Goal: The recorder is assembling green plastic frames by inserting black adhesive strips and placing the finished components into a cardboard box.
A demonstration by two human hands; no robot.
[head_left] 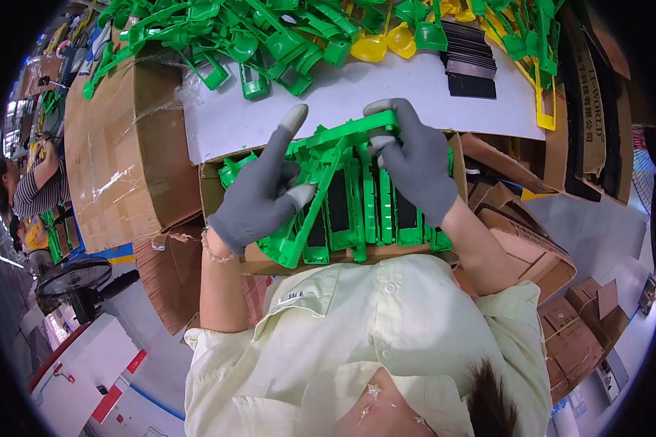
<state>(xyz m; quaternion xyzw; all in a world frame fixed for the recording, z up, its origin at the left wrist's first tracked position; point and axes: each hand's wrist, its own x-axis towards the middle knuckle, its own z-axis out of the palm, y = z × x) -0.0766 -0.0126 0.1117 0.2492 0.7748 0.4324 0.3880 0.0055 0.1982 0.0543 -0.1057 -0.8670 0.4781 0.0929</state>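
Observation:
Both my hands wear grey gloves with whitish fingertips. My right hand (418, 160) pinches the end of a long green plastic part (342, 132), fingers over its top and thumb beneath. On the other side, my left hand (259, 193) has its index finger stretched up, while the thumb and curled fingers close on a slanting green plastic frame (310, 211). The two green pieces meet or overlap between my hands; whether they are joined I cannot tell. Below them, an open cardboard box (259, 255) holds several green frames with dark panels (408, 218) standing in rows.
A white worktop (401, 95) lies beyond the box, heaped with green parts (270, 36) and yellow parts (372, 48). A stack of dark flat panels (468, 62) sits there. Large cartons (109, 146) flank me; a black fan (76, 280) and another person (40, 182) are at left.

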